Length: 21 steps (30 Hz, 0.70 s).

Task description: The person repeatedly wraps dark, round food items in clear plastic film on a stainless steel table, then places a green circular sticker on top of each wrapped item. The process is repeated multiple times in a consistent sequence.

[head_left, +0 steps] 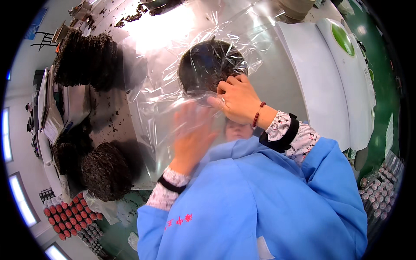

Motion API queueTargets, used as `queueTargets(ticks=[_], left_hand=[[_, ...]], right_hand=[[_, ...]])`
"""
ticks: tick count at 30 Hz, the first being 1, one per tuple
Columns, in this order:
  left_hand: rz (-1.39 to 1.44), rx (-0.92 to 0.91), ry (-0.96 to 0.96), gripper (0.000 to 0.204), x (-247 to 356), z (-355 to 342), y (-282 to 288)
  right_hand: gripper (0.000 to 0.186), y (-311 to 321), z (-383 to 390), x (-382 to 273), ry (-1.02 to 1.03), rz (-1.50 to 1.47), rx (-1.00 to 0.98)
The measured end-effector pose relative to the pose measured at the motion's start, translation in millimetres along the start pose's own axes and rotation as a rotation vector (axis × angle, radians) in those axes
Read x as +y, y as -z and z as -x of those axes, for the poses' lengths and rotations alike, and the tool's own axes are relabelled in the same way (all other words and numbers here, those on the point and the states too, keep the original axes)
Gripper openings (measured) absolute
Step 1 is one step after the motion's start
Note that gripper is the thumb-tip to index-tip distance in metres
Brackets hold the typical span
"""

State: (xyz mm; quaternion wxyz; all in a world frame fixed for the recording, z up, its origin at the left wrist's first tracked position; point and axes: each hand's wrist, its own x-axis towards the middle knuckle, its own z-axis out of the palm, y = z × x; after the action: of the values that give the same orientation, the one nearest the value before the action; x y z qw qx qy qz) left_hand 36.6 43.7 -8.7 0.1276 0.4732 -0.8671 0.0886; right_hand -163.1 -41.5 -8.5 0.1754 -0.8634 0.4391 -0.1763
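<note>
A round dark disc (203,60), perhaps in a container, lies under crinkled clear plastic film (151,99) on the shiny metal worktop (277,73). My right hand (234,97) curls its fingers on the film at the disc's near edge, gripping the plastic. Below and left of it is my left hand (193,134), fingers apart, seen hazily through the film, so exactly how it touches the plastic is unclear.
Stacks of dark, crumbly dried sheets (86,56) and a round dark pile (106,171) line the left. White sheets (316,82) lie right. Beige containers (292,9) stand behind. Red-topped containers (71,214) and silver-topped ones (377,190) sit below table level.
</note>
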Motion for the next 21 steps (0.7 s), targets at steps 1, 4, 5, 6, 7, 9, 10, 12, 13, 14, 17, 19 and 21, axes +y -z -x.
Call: queueTargets(ticks=[1, 4, 5, 6, 7, 9, 10, 12, 13, 14, 17, 19, 21], left_hand=[[0.093, 0.011, 0.022, 0.087, -0.7, -11.4, -9.4], [0.317, 0.023, 0.013, 0.077, -6.7, -51.3, -17.7], [0.382, 0.016, -0.001, 0.072, -8.4, -60.2, -16.3], [0.405, -0.047, -0.018, 0.065, -14.3, -63.7, -15.5], [0.428, -0.109, -0.035, 0.058, -23.6, -64.4, -13.8], [0.463, -0.078, -0.1, 0.033, -31.6, -68.4, -10.8], [0.471, -0.041, -0.094, 0.033, -30.5, -71.3, -5.7], [0.489, 0.027, -0.086, 0.032, -27.1, -77.9, 7.8], [0.584, 0.049, -0.035, 0.034, -23.1, -87.3, 8.8], [0.685, 0.077, 0.018, 0.036, -16.3, -101.0, 5.2], [0.736, -0.057, 0.215, 0.044, -26.2, -126.1, -29.5], [0.69, -0.122, 0.244, 0.056, -31.3, -129.4, -57.6], [0.613, -0.128, 0.218, 0.066, -16.5, -124.8, -51.8]], right_hand=[[0.049, -1.3, 1.3, 1.2, 0.015, -0.021, 0.023], [0.043, 2.0, 1.3, 5.6, -0.012, -0.078, 0.012], [0.04, 8.5, 0.2, 3.3, -0.071, -0.109, -0.047], [0.036, 12.0, -0.7, 1.4, -0.13, -0.141, -0.107], [0.032, 9.6, -0.9, -1.0, -0.129, -0.155, 0.032], [0.025, -1.4, -0.6, -4.2, -0.136, -0.184, 0.316], [0.022, -8.3, -2.0, -2.2, -0.08, -0.106, 0.358], [0.017, -18.2, -5.4, 0.3, 0.026, 0.05, 0.438], [0.015, -17.4, -4.7, 1.5, -0.008, 0.068, 0.287], [0.014, -10.0, -3.8, -0.4, -0.04, 0.091, 0.13], [0.012, -1.3, 0.5, -1.3, 0.02, 0.037, 0.098], [0.019, 5.6, 13.4, 10.4, 0.172, -0.183, 0.343], [0.027, 18.3, 47.8, 26.8, -0.064, -0.115, 0.594]])
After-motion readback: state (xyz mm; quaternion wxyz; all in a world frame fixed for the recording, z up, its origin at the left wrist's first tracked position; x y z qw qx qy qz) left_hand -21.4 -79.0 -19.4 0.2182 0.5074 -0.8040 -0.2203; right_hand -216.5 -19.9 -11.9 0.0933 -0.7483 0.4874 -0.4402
